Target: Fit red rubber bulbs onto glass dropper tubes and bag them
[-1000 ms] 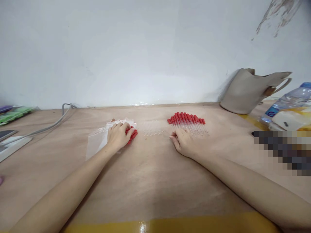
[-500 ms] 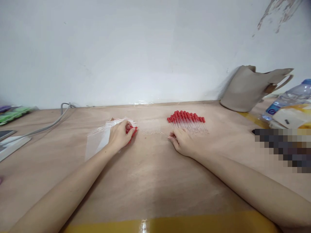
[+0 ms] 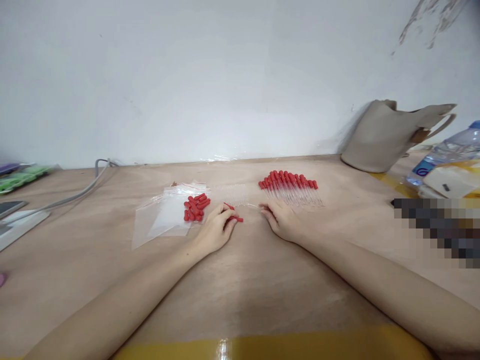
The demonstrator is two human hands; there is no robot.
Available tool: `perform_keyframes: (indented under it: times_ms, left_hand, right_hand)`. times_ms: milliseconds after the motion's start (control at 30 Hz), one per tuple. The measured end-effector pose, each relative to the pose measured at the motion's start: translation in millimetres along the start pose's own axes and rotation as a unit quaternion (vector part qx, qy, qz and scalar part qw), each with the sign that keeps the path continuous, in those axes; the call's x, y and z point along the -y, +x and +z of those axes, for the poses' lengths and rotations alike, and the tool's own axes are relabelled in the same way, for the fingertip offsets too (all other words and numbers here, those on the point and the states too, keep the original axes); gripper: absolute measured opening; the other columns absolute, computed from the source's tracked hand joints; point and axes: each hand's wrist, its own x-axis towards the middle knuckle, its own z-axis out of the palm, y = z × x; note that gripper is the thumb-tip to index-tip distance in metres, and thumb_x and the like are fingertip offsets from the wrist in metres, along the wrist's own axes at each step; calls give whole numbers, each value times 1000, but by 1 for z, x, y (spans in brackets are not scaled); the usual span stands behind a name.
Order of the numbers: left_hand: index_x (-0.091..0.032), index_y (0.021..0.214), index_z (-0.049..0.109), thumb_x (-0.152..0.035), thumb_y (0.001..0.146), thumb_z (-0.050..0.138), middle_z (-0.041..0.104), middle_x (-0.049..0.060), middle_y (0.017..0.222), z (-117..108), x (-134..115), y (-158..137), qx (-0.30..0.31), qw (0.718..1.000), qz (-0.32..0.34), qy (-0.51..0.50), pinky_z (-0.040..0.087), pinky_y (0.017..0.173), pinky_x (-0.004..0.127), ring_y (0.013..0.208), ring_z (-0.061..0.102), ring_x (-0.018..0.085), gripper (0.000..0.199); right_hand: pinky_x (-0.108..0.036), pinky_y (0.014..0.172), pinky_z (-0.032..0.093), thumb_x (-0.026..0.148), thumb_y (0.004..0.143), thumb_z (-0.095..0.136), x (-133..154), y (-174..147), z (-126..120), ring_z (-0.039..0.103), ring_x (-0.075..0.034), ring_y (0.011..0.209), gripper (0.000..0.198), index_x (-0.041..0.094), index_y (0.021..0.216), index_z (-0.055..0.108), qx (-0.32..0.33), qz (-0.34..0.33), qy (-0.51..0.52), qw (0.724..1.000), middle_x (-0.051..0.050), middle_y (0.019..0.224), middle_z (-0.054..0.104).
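Yellow tape (image 3: 180,347) runs along the near edge of the brown table (image 3: 210,290), with 2 bare forearms reaching in over it. The left hand (image 3: 216,227) is curled low over the table, its thumb and fingers gripping 2 red caps (image 3: 237,219), whose ends poke out to the right. Opposite, the right hand (image 3: 281,220) pinches a thin clear tube (image 3: 255,205) at the fingertips; its free end points left, toward the other hand, and is apart from the caps. Just beyond the left hand, to its left, a heap of red caps (image 3: 195,207) lies at the right side of some flat clear plastic bags (image 3: 165,217). A row of bare clear tubes (image 3: 230,194) lies between the heap and the right hand, slightly farther back. Just past the right hand, capped tubes (image 3: 287,182) lie side by side, red ends away from the person. Farther off, a grey cable (image 3: 75,200) crosses the left side, while a beige bag (image 3: 375,142) leans against the white wall (image 3: 225,75) at right, near a plastic bottle (image 3: 450,150).
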Motion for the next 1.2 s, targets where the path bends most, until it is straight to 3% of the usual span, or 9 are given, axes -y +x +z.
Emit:
perform_keyframes:
  times_ms: [233,500,667,967,1200]
  left_hand:
    - [-16,79,57,-21,83,53,61,3,79,0,2,1,18,999,-20,-26,44,69,30,76,56,17,7]
    - [-17,105,54,-21,87,47,66,5,98,3,5,0,-15,998,-18,-66,46,78,31,90,60,17,20]
    - [-17,97,61,-19,86,49,67,4,92,1,2,1,-22,999,5,-45,46,77,30,84,60,17,17]
    - [-17,96,61,-21,86,48,67,5,90,-3,-3,2,-20,998,-17,-54,47,73,29,81,60,17,17]
    - [-15,89,61,-25,86,47,61,1,68,-6,-5,0,6,990,-69,-125,46,57,23,55,57,11,17]
  right_hand:
    - [-32,75,41,19,89,38,1,1,-1,56,-18,81,22,17,101,57,10,-32,-14,999,-7,88,61]
    - [-31,74,37,22,89,40,12,-1,-4,55,-14,69,20,16,95,58,-1,-75,-28,997,-5,81,64]
    - [-31,72,36,22,88,40,17,0,-6,54,-14,67,20,16,91,59,-1,-94,-43,995,-5,78,65]
    - [-31,72,34,22,89,39,17,0,-6,51,-13,65,21,16,93,58,14,-92,-31,995,-4,79,65]
    - [-29,71,29,23,90,40,16,4,-7,50,-12,63,23,17,94,61,52,-87,37,994,-2,73,63]
